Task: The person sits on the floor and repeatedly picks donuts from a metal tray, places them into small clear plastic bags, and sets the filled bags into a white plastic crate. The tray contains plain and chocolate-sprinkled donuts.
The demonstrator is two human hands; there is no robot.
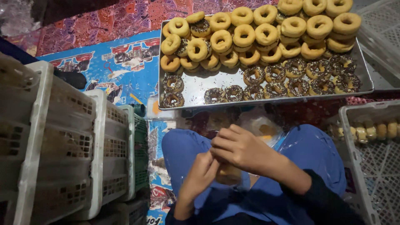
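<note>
Patterned floor mat [125, 71] under doughnut tray [200, 81]

You are sitting on a floor that a patterned mat [121, 68] is covering, blue in the middle and red-purple toward the far edge. White slotted crates [54, 137] are standing stacked at your left, with a green crate [141, 154] showing behind them. Another white crate [366, 166] is standing at your right. Dim, warm light is falling from above, leaving the far corners dark.
</note>
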